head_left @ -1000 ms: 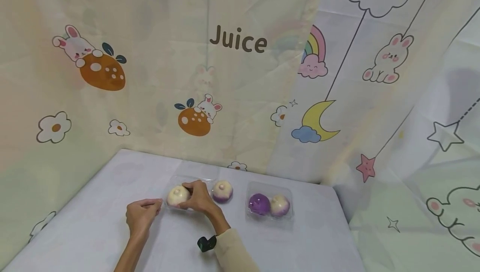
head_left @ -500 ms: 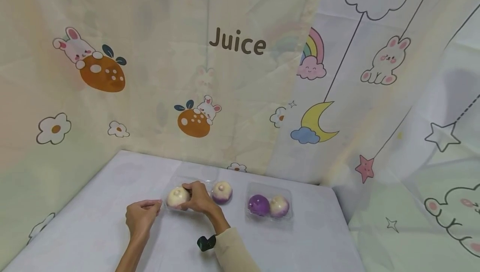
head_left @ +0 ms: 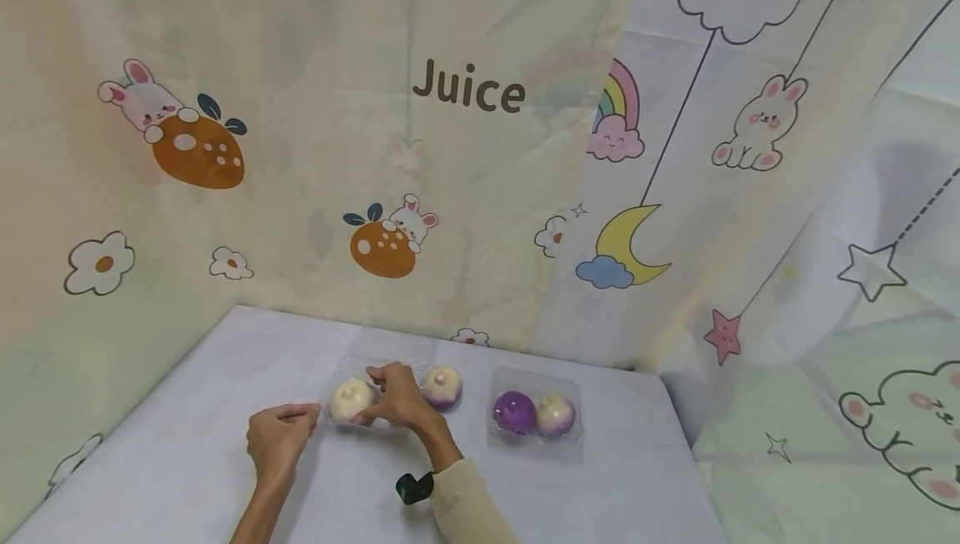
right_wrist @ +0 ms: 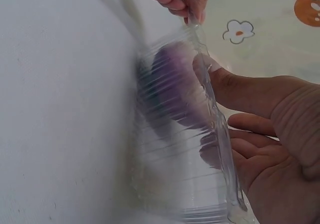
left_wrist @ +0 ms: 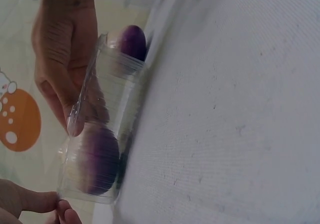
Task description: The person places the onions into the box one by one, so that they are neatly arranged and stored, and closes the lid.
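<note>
A clear plastic container (left_wrist: pixel 120 86) stands at the left of the table, holding a round purple-and-cream vegetable (head_left: pixel 352 401) with a small knob on top, like a turnip. My left hand (head_left: pixel 279 441) pinches the container's left corner rim between thumb and fingers. Reaching in from the right, my right hand (head_left: pixel 401 396) has its thumb and fingers spread over the container, close beside the vegetable. The right wrist view shows the thumb (right_wrist: pixel 237 86) at the rim and the other fingers inside. Another such vegetable (head_left: pixel 442 386) sits just right of the container.
Farther right stands a second clear container (head_left: pixel 534 380) with a purple vegetable (head_left: pixel 514 412) and a cream-and-purple one (head_left: pixel 556 416) inside. A black device (head_left: pixel 414 488) sits at my right wrist. Behind the white table (head_left: pixel 600 486) hangs a printed curtain (head_left: pixel 480 161).
My right fingers have loosened from the vegetable and a small gap now shows beside it. My left hand keeps its pinch on the rim. The head view has shifted slightly.
</note>
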Demonstrator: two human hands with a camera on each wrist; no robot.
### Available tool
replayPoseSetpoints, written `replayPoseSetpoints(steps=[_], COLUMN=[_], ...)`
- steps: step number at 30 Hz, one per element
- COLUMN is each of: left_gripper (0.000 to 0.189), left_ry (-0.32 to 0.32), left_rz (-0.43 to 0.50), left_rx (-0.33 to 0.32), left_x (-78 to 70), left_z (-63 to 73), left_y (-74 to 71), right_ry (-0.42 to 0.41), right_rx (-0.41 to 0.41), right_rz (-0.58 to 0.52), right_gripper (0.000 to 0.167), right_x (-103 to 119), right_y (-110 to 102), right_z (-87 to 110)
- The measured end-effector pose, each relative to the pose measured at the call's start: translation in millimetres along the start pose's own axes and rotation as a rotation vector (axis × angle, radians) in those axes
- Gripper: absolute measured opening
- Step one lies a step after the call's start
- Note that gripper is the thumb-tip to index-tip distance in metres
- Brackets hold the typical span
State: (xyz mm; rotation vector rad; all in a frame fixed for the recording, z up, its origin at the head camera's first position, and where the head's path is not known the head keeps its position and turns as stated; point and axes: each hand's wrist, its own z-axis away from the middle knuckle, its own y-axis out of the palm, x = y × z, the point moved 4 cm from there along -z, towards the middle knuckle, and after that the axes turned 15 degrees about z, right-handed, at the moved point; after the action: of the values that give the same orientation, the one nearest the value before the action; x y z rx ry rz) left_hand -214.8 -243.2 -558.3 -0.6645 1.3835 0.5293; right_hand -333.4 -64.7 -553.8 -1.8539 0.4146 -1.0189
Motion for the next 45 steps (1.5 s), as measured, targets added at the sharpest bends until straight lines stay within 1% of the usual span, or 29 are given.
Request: replayPoseSetpoints(steps=[2,4,7,11,13,14,15,16,17,19,20,21,23,24,26,28,33,37,41,45], left_gripper=[0.018,0.018,0.018,0.018,0.019,0.019,0.019,0.020,0.020,0.020,0.020,0.020,0.020,0.020,0.020,0.020,0.020,0.020,0.021,0.021], left_ry=[-0.011,-0.012,-0.004,0.006,0.010,0.010,0.010,0.010,0.008,0.001,-0.003,-0.005,-0.007,-0.006,-0.003,0.000,0.001,0.010,0.020,0.016], left_rz=[0.000,0.000,0.000,0.003,0.004,0.005,0.006,0.006,0.006,0.007,0.007,0.006,0.005,0.003,0.002,0.000,0.004,0.004,0.001,0.003], left_rx=[-0.004,-0.002,0.003,0.009,0.008,0.010,0.009,0.008,0.008,0.010,0.010,0.008,0.004,0.003,0.001,0.000,0.008,0.018,0.025,0.024], left_x=[0.5,0.9,1.3,0.6,-0.4,-0.8,-1.2,-1.4,-1.4,-1.1,-0.8,-0.6,-0.4,-0.4,-0.5,-0.5,-0.1,-0.8,-1.6,-1.3], left_z=[0.7,1.2,1.1,0.3,-0.1,-0.3,-0.4,-0.5,-0.5,-0.4,-0.4,-0.4,-0.2,-0.2,-0.3,-0.2,-0.1,-0.5,-0.4,0.3], left_y=[-1.0,-1.8,-2.9,-4.3,-4.8,-5.0,-5.1,-5.2,-5.2,-5.2,-5.2,-5.2,-5.1,-5.1,-5.0,-5.0,-5.1,-4.8,-4.0,-3.4], right_ry=[0.013,0.009,-0.014,-0.094,-0.105,-0.119,-0.119,-0.112,-0.111,-0.098,-0.093,-0.073,-0.060,-0.035,-0.011,0.014,0.048,0.078,0.086,0.092], right_rx=[0.003,-0.004,-0.017,-0.052,-0.044,-0.059,-0.058,-0.052,-0.056,-0.054,-0.055,-0.041,-0.052,-0.041,-0.051,-0.059,-0.086,-0.110,-0.143,-0.173], right_rz=[-0.019,-0.007,-0.019,-0.018,-0.036,-0.022,-0.016,-0.013,-0.008,-0.005,-0.020,-0.053,-0.086,-0.128,-0.160,-0.165,-0.191,-0.237,-0.266,-0.259], right_gripper=[0.083,0.086,0.089,0.088,0.087,0.087,0.087,0.086,0.091,0.090,0.089,0.088,0.087,0.083,0.083,0.083,0.085,0.088,0.089,0.087], right_x=[-5.4,-12.1,-12.6,-4.8,3.2,1.1,3.0,4.6,2.8,3.9,4.1,8.1,6.8,10.9,7.6,3.6,-7.3,-15.5,-23.0,-31.3], right_y=[4.5,9.7,3.0,-16.9,-30.8,-30.0,-34.3,-37.6,-37.4,-41.5,-43.2,-50.0,-52.9,-60.5,-64.0,-67.7,-77.5,-85.9,-92.7,-96.3], right_z=[-1.0,-2.1,1.8,8.9,13.5,12.8,14.6,15.8,15.4,17.4,18.2,21.1,21.9,24.9,25.9,27.2,30.9,33.8,37.6,42.0])
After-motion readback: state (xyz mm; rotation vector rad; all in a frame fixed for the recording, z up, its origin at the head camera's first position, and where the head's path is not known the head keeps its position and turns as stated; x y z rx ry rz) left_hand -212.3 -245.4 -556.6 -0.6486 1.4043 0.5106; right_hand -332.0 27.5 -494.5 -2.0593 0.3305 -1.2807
